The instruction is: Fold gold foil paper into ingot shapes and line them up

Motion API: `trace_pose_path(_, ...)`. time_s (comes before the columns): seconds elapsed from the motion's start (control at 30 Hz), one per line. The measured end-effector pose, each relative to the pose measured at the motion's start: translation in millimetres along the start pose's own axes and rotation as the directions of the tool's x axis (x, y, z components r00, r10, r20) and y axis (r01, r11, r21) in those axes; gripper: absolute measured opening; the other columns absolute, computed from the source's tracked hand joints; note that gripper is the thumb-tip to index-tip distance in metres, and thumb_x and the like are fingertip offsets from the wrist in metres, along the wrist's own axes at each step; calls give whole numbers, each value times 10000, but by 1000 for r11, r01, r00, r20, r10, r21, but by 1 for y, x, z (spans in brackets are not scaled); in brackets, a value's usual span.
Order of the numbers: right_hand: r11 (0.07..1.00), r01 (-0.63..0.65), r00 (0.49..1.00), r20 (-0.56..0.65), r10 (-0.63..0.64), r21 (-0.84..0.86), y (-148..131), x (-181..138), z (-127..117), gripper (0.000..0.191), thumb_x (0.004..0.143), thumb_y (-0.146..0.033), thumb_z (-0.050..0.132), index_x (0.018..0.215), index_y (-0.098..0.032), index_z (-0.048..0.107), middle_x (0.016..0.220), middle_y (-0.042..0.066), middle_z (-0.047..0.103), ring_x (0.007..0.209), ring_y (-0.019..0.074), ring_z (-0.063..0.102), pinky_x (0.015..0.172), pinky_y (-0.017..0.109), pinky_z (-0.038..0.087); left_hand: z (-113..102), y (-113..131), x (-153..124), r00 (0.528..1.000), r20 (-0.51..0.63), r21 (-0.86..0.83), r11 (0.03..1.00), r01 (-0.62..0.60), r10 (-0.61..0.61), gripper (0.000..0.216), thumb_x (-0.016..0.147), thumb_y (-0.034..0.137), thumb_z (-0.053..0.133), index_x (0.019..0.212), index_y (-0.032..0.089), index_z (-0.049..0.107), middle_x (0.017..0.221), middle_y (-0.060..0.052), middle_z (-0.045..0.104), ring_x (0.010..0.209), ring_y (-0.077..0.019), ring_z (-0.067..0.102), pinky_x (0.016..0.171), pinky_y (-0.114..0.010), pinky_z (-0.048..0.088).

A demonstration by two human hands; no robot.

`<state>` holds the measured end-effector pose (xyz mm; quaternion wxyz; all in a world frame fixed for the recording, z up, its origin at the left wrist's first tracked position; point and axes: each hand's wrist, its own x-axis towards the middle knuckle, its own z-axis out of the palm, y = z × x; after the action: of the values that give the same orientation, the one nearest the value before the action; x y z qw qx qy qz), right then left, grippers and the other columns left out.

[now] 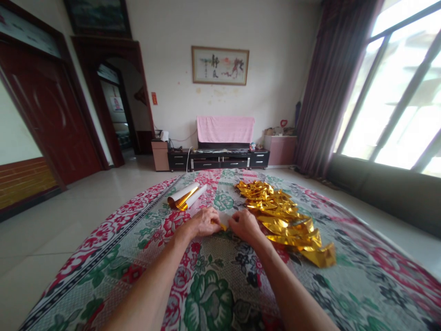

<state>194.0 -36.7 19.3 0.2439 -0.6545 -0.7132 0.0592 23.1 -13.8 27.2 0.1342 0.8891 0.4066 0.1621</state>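
Note:
My left hand [204, 221] and my right hand [244, 225] meet over a small piece of gold foil paper [223, 225] on a flowered cloth [213, 285]. Both hands have their fingers curled and pinched on the paper, which is mostly hidden between them. To the right of my right hand lies a long heap of folded gold foil pieces [285, 220]. Beyond my left hand lie rolled sheets of gold paper with white backs [186, 195].
The flowered cloth covers a large surface in a living room. A dark TV cabinet [217, 158] with a pink cloth [225, 128] stands at the far wall. Tiled floor [51, 230] lies to the left, curtains and a window to the right.

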Motion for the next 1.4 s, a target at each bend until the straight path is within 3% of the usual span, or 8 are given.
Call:
trace_pose_path(0.17,991,100,995,15,-102,87,3,1,3,275,717,-169,481,832,-237,722,882,41,664,816,147,587,725,206,401,1,-2,0,1000,-5,2,1000,-23,23,154,718,178,525,730,172,679,940,-34,600,855,-129,534,831,-228,427)
trace_pose_path(0.33,973,197,979,29,-202,123,6,0,8,289,704,-134,470,792,-236,726,845,22,673,856,142,576,774,200,391,3,-5,1,999,-20,-42,998,-47,46,152,716,179,525,701,161,675,883,-29,597,859,-138,533,819,-241,431)
trace_pose_path(0.5,982,170,985,-2,-170,83,3,-3,7,228,746,-232,485,739,-201,710,777,38,659,801,148,570,694,203,389,5,-7,1,998,-49,-56,997,-48,45,143,708,176,537,668,160,674,867,-25,604,852,-140,544,800,-243,438)
trace_pose_path(0.87,979,167,984,44,-173,118,8,0,10,211,709,-200,523,792,-225,716,829,28,665,849,150,568,746,210,400,8,-12,2,994,-98,-64,997,-48,41,141,709,164,514,671,156,649,856,-31,624,777,-116,550,779,-212,448)
trace_pose_path(1.4,989,88,985,135,-104,120,3,4,5,263,676,-172,516,807,-237,734,835,6,713,797,153,631,725,204,432,22,-10,9,980,-193,136,988,67,-40,191,692,129,462,610,152,634,783,-45,605,722,-120,531,711,-219,430)
